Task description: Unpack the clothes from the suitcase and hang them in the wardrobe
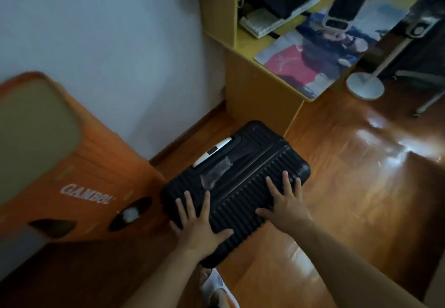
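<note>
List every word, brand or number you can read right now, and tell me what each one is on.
"GAMBOL": white slanted capitals on the side of the orange cardboard box, left of the suitcase.
Suitcase: no readable brand or label on its ribbed shell or white handle.
Printed desk mat: a white mark on its red area, too blurred to read.
Nothing else legible.

A plain white wall (108, 42) meets a glossy wooden floor (349, 187) that reflects pale light. A yellow wooden desk (260, 91) stands against the wall, its tabletop carrying a printed mat (313, 59). Beside it stands a white fan stand (364, 86). At the left sits an orange box (79, 175).
</note>
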